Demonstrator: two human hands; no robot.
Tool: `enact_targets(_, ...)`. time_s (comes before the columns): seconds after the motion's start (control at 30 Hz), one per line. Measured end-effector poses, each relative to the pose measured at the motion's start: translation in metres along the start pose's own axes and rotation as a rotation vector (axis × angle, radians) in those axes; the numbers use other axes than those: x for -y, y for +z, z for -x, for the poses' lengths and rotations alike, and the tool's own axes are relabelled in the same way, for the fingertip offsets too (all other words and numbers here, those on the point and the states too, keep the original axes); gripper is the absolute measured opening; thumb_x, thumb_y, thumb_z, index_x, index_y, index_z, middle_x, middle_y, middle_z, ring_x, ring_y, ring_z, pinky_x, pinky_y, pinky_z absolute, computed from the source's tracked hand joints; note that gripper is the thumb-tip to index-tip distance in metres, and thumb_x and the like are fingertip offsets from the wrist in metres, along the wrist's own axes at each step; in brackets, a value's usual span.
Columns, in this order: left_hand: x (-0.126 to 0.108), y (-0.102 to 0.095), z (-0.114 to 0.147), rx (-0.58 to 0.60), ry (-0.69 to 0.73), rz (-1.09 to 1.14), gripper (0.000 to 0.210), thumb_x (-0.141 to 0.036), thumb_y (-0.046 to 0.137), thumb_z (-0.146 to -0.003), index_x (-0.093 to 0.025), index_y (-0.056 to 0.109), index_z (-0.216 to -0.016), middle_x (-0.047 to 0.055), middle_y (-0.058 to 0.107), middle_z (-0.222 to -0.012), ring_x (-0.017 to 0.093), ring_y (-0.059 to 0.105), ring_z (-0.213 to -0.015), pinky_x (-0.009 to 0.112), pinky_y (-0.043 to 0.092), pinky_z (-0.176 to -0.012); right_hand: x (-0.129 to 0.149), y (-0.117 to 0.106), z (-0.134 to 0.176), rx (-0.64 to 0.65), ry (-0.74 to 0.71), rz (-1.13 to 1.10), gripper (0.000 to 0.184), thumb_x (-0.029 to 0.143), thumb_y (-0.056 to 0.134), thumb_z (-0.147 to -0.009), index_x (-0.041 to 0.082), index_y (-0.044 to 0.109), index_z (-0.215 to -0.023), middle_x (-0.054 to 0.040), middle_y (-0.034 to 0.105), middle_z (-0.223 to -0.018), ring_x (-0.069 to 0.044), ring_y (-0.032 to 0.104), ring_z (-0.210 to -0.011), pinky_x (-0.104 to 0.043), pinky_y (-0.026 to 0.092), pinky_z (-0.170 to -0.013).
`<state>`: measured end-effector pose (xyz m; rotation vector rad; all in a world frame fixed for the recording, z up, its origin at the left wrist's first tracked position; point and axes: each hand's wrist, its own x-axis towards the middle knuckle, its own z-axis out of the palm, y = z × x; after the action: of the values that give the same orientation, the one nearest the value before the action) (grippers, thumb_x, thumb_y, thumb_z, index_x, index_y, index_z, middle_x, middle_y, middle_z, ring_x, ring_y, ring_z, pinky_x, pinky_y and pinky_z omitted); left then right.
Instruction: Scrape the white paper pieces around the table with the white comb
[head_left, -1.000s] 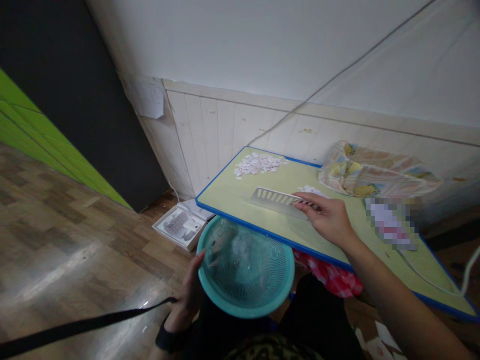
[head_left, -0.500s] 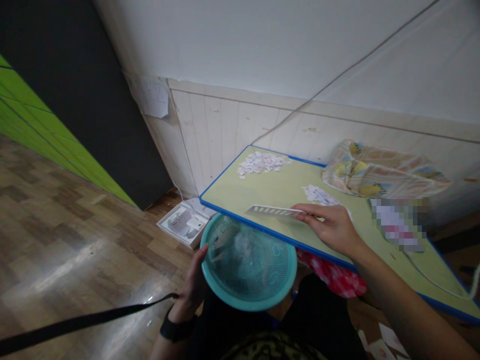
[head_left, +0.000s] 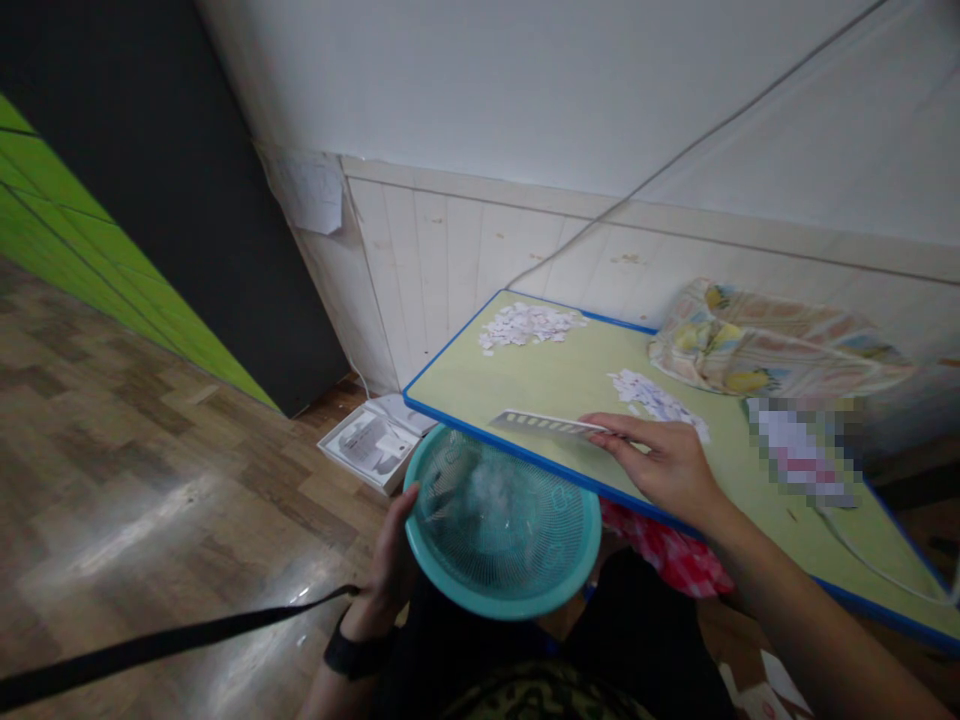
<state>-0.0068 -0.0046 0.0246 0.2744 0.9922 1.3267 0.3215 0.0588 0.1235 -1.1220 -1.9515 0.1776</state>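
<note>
Head view: we find the right hand (head_left: 667, 465) closed on the end of a pale slotted strip (head_left: 551, 425), pinched between thumb and fingers; the strip is held near the front edge of the yellow-green table (head_left: 555, 370), its free end pointing left; whether it touches the tabletop we cannot tell. We find the left hand (head_left: 390, 555) closed on the left rim of the turquoise basket (head_left: 510, 608), thumb on the rim, the other fingers largely hidden; the basket sits before the person, beside the table's blue front edge, with clear, shiny scraps (head_left: 491, 490) inside.

Against the frame of a second ago, we note the strip is tilted, its slotted face now more foreshortened; the near pile of white pieces (head_left: 656, 400), then mostly hidden behind hand and strip, now shows; the far pile (head_left: 529, 326) lies as before; both grips are unchanged.
</note>
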Motion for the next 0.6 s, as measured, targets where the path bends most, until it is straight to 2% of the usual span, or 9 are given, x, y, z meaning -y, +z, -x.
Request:
enact_targets(0.1,-0.002,0.000,0.000,-0.007,0.017,-0.012,0.058,-0.059,0.108,-0.059,-0.021,0.090,-0.099,0.014,0.093,-0.106,0.053,0.079,-0.131,0.064,0.056,-0.126,-0.005,0.001,-0.010,-0.008,0.009,0.007,0.020,0.036,0.076,-0.101,0.036,0.094,-0.109,0.0000,0.091,-0.108,-0.028,0.090,-0.092,-0.035,0.073,-0.079)
enact_targets(0.23,-0.005,-0.002,0.000,0.022,0.017,-0.007,0.050,-0.058,0.104,-0.069,-0.022,0.090,-0.102,0.013,0.093,-0.106,0.051,0.078,-0.136,0.061,0.057,-0.126,-0.017,-0.005,-0.018,-0.132,0.055,0.118,0.021,0.038,0.076,-0.099,0.034,0.093,-0.111,-0.0020,0.091,-0.109,-0.029,0.089,-0.087,-0.038,0.072,-0.076)
enact_targets(0.33,-0.006,0.000,0.002,0.003,0.030,-0.017,0.057,-0.060,0.107,-0.062,-0.022,0.091,-0.102,0.013,0.093,-0.110,0.052,0.076,-0.137,0.062,0.055,-0.127,-0.017,-0.012,-0.006,-0.156,0.027,0.235,0.022,0.037,0.077,-0.100,0.032,0.093,-0.113,-0.0036,0.091,-0.106,-0.025,0.084,-0.067,-0.036,0.067,-0.064)
enact_targets(0.43,-0.006,0.004,0.005,-0.026,0.013,-0.022,0.063,-0.062,0.110,-0.051,-0.022,0.091,-0.096,0.015,0.093,-0.107,0.057,0.074,-0.139,0.066,0.053,-0.129,-0.003,-0.019,0.016,-0.132,-0.052,0.279,0.021,0.033,0.077,-0.101,0.033,0.092,-0.115,-0.0026,0.091,-0.094,-0.021,0.075,-0.051,-0.033,0.060,-0.054)
enact_targets(0.5,-0.006,0.006,0.007,-0.026,-0.005,-0.018,0.059,-0.063,0.109,-0.054,-0.021,0.091,-0.092,0.016,0.093,-0.105,0.058,0.070,-0.144,0.068,0.052,-0.129,0.010,-0.022,0.029,-0.122,-0.094,0.272,0.023,0.029,0.075,-0.102,0.035,0.091,-0.117,-0.0010,0.090,-0.092,-0.021,0.075,-0.050,-0.033,0.060,-0.053)
enact_targets(0.6,-0.006,0.005,0.008,-0.001,-0.013,-0.003,0.048,-0.060,0.102,-0.068,-0.021,0.090,-0.093,0.017,0.093,-0.106,0.056,0.065,-0.151,0.066,0.051,-0.131,0.026,-0.025,0.040,-0.110,-0.123,0.262,0.029,0.024,0.074,-0.103,0.039,0.089,-0.121,0.0012,0.091,-0.098,-0.021,0.078,-0.054,-0.032,0.063,-0.058)
